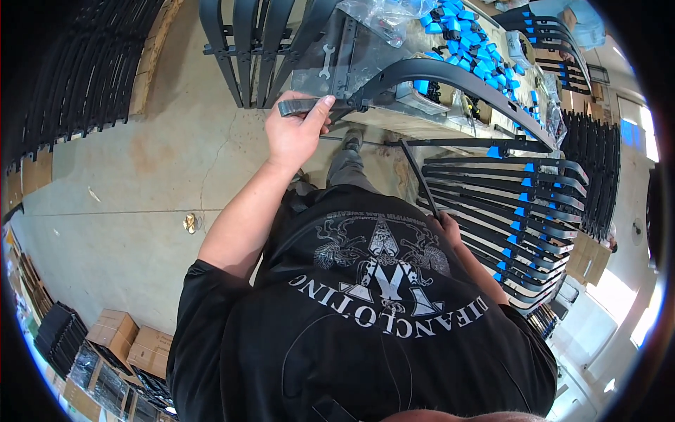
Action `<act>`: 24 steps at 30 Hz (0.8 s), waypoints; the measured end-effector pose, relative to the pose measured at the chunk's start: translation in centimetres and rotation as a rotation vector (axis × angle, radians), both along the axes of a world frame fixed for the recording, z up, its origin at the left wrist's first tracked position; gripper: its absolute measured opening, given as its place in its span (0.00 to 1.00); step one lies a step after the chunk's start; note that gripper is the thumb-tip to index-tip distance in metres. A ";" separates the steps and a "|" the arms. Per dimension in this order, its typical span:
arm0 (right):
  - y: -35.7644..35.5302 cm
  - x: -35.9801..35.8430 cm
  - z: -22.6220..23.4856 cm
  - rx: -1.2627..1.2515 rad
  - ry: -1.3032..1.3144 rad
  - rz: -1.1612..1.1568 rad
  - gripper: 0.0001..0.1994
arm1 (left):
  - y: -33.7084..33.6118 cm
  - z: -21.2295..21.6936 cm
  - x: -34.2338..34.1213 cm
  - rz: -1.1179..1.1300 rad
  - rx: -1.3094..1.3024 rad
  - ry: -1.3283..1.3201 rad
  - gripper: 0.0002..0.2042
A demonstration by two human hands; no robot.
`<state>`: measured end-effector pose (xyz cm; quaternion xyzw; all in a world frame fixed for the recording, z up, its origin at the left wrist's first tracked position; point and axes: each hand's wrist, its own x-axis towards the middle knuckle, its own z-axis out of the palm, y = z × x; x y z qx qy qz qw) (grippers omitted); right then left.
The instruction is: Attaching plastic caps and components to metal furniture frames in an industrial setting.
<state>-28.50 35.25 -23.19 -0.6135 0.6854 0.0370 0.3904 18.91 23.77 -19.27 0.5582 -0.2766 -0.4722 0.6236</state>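
My left hand (297, 128) is closed around the flat end of a black curved metal bar (450, 70), thumb on top. From there the bar arches over the workbench and runs down to the right. My right hand (448, 229), partly hidden by my shirt, is closed on the lower end of a thin straight black bar (419, 174). That bar slants up to a horizontal black bar near the bench edge; whether they are joined I cannot tell. A wrench (327, 61) lies on the bench beyond my left hand.
Blue plastic pieces (467, 42) are heaped on the workbench (380, 118) beside clear plastic bags. Black bars with blue pieces (506, 211) stand in a row at right. More curved bars (244, 49) lean at the far left of the bench. Cardboard boxes (112, 329) sit lower left.
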 end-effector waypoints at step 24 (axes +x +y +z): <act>2.2 -2.2 -1.6 0.075 -0.024 -0.044 0.15 | -1.4 -0.3 0.4 -0.069 0.028 -0.331 0.12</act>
